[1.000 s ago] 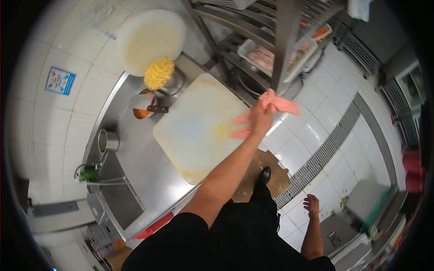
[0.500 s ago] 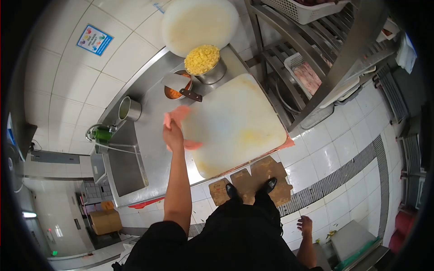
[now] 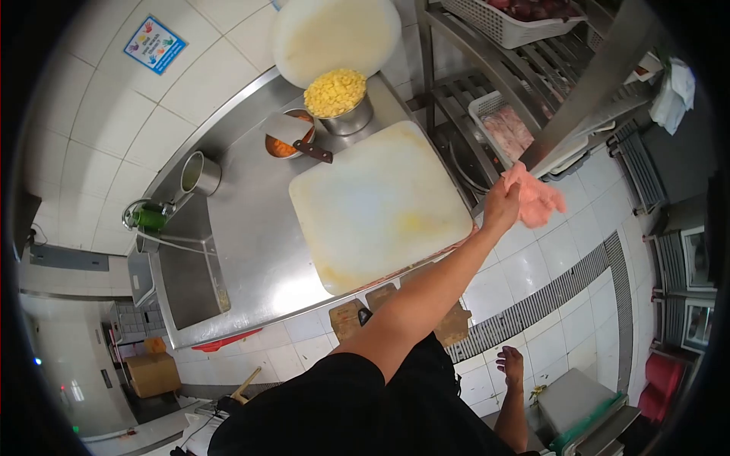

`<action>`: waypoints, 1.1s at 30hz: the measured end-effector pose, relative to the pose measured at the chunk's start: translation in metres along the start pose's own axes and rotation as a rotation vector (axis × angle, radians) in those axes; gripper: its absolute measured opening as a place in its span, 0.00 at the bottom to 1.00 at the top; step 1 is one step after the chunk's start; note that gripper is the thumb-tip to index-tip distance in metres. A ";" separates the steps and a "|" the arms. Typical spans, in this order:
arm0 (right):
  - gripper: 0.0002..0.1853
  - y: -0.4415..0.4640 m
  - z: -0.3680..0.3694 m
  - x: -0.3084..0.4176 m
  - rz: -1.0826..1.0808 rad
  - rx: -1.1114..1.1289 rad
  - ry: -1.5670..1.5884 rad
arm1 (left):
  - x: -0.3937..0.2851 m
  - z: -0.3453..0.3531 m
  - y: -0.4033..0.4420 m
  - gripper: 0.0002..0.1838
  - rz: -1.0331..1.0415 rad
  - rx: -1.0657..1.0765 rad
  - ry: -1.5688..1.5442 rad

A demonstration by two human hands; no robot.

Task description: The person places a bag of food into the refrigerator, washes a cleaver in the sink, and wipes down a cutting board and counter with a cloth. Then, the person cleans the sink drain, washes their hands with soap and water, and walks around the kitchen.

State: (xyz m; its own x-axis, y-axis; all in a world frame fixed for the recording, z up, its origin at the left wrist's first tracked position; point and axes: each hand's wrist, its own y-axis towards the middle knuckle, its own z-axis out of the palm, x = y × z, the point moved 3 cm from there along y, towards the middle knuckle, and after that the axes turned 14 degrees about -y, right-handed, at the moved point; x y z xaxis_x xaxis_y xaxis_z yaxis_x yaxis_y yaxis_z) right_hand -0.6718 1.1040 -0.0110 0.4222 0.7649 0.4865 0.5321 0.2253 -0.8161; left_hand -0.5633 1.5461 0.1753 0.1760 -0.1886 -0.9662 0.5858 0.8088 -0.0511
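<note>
My left hand (image 3: 500, 207) is closed around a crumpled pink cloth (image 3: 538, 201), held out in the air beyond the right edge of the steel counter, near a shelf post. A large white cutting board (image 3: 380, 209) with yellow stains lies under and to the left of that forearm. My right hand (image 3: 511, 365) hangs low at the right over the floor, fingers apart and holding nothing. Behind the board, a cleaver (image 3: 293, 135) with a brown handle rests across a pot of orange pieces (image 3: 281, 148). Beside it stands a metal pot heaped with yellow diced food (image 3: 334, 93).
A round white board (image 3: 338, 38) leans on the wall. At the left are a sink (image 3: 186, 281) and a tilted steel pot (image 3: 201, 175). A metal rack (image 3: 494, 68) at right carries baskets, one with pale pink meat (image 3: 508, 133). Cardboard (image 3: 452, 327) lies on the floor.
My left hand has swung from the counter left of the cutting board across to the right, past the board's edge, carrying the pink cloth. My right hand has barely moved.
</note>
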 end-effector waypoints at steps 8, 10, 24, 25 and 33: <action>0.16 -0.008 0.002 -0.061 0.160 -0.026 0.116 | -0.111 -0.126 -0.018 0.20 -0.004 -0.037 0.228; 0.15 -0.010 0.008 -0.086 0.199 -0.001 0.105 | -0.169 -0.181 -0.047 0.20 0.175 -0.084 0.179; 0.20 0.083 -0.031 0.007 0.007 0.026 -0.059 | -0.003 -0.142 -0.046 0.18 0.610 -0.078 0.982; 0.20 0.085 -0.034 0.029 -0.038 0.021 -0.061 | 0.005 -0.117 -0.036 0.18 0.685 0.082 0.949; 0.19 0.066 -0.037 0.090 -0.203 -0.023 0.005 | 0.043 0.024 0.003 0.09 0.017 0.341 0.463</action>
State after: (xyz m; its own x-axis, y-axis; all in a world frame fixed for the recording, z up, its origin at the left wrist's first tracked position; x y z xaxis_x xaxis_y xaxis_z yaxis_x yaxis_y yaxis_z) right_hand -0.5711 1.1655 -0.0092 0.3083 0.7020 0.6420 0.6236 0.3605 -0.6936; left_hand -0.5347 1.5268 0.1398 -0.1320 0.1489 -0.9800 0.8213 0.5700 -0.0241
